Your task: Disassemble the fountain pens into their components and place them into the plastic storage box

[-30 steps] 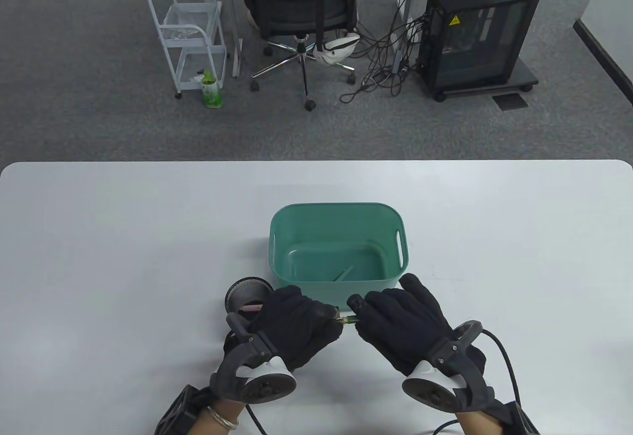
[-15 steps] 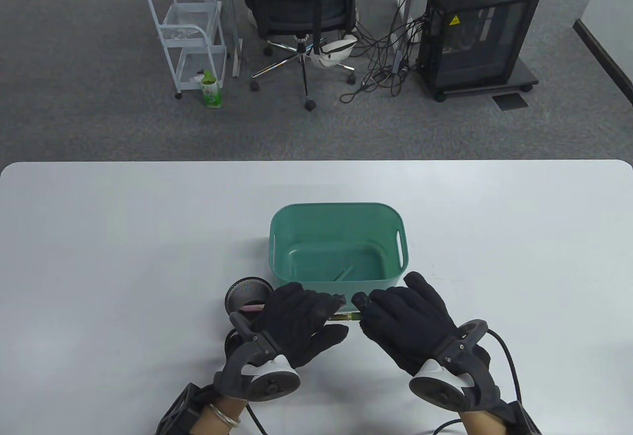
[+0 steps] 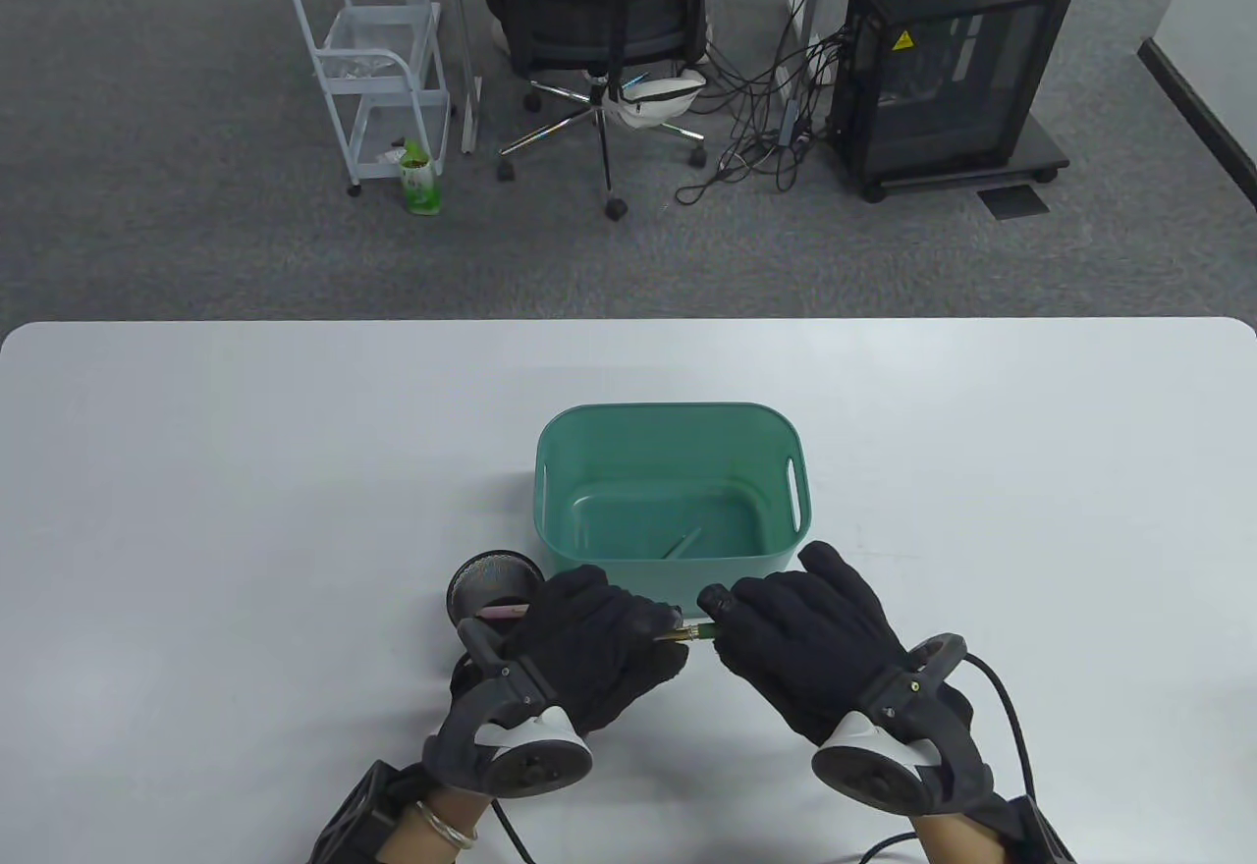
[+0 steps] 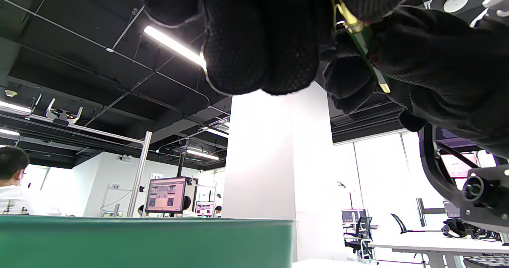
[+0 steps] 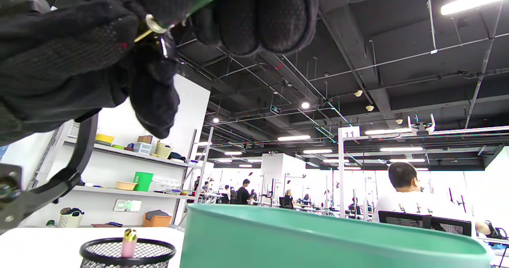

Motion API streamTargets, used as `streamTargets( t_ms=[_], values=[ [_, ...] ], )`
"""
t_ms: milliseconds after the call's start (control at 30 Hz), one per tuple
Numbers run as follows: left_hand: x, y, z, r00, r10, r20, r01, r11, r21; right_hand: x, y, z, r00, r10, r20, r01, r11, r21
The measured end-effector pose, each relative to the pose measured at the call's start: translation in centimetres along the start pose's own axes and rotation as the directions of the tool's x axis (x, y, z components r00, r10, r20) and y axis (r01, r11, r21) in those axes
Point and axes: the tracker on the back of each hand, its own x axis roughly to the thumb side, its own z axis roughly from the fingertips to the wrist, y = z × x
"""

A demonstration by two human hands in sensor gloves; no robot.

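Note:
A green fountain pen (image 3: 690, 633) with gold rings is held level between both hands, just in front of the green plastic storage box (image 3: 674, 486). My left hand (image 3: 589, 643) grips its left end and my right hand (image 3: 800, 643) grips its right end. The left wrist view shows the green pen (image 4: 368, 51) running from my fingers into the other glove. In the right wrist view the pen's gold ring (image 5: 151, 25) sits between the two gloves. A thin green part (image 3: 683, 543) lies on the box floor.
A black mesh pen cup (image 3: 491, 589) with a pink pen (image 3: 503, 612) stands left of the box, right behind my left hand. The right wrist view shows the mesh cup (image 5: 127, 254) beside the box wall (image 5: 318, 240). White table (image 3: 245, 511) stretches to both sides.
Both hands stay on the pen with small twisting shifts. The left hand's fingers moved slightly around the pen and the right hand barely moved.

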Motion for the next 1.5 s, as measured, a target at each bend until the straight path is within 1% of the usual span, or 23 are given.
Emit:
streamTargets(
  t_ms=[600,867,1500],
  values=[
    [-0.18,-0.01,0.02,1.0,0.01,-0.011,-0.011,1.0,-0.016,0.08,0.0,0.0,1.0,0.011,0.004,-0.011,1.0,-0.001],
    [0.01,0.17,0.0,1.0,-0.023,-0.018,0.023,1.0,-0.001,0.01,-0.02,0.0,1.0,0.01,0.002,-0.01,1.0,-0.008],
    [-0.09,0.21,0.02,1.0,0.005,-0.012,-0.005,1.0,0.007,0.13,0.07,0.02,1.0,0.002,0.009,-0.002,1.0,-0.006]
  ],
)
